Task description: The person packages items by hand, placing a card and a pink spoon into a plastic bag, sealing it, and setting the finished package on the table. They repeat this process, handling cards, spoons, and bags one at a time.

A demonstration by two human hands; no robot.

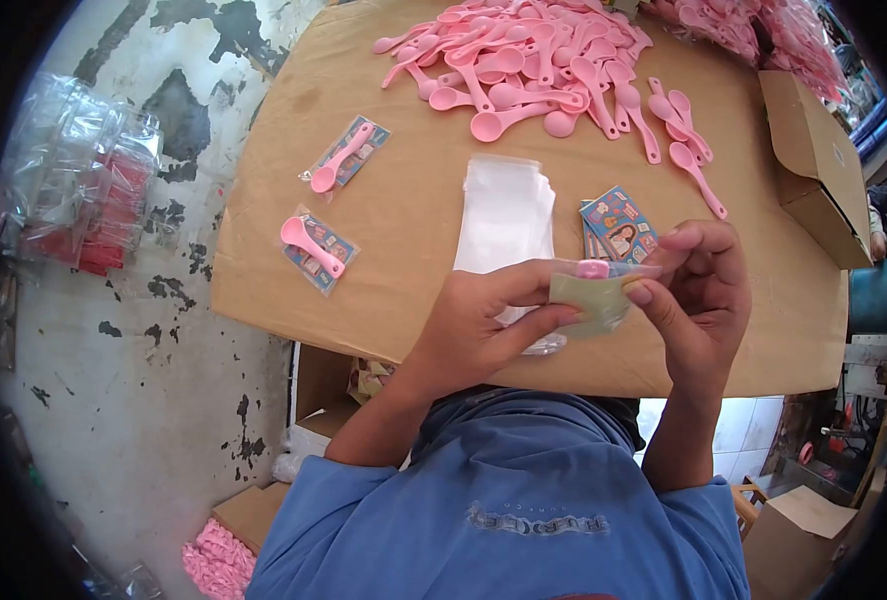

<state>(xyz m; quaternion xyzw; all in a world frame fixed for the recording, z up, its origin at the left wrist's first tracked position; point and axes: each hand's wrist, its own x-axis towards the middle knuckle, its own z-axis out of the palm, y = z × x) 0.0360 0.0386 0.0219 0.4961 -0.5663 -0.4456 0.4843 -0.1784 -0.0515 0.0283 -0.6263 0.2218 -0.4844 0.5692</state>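
Between my two hands is a small clear plastic bag (591, 305) with a pale greenish face toward me. Something pink, probably part of a spoon, shows at its upper edge. My left hand (478, 325) pinches the bag's left side between thumb and fingers. My right hand (705, 300) grips its upper right corner, thumb in front. Just beyond the hands, a stack of flat clear bags (503, 215) lies on the brown table (383, 200). Blue printed cards (618, 228) lie behind my right hand, partly hidden by it.
A large heap of pink measuring spoons (523, 65) covers the far side. Two bagged spoons with cards, one farther (345, 158) and one nearer (315, 250), lie at left. An open cardboard box (813, 165) stands at the right edge; a person's hand (877, 245) shows beyond.
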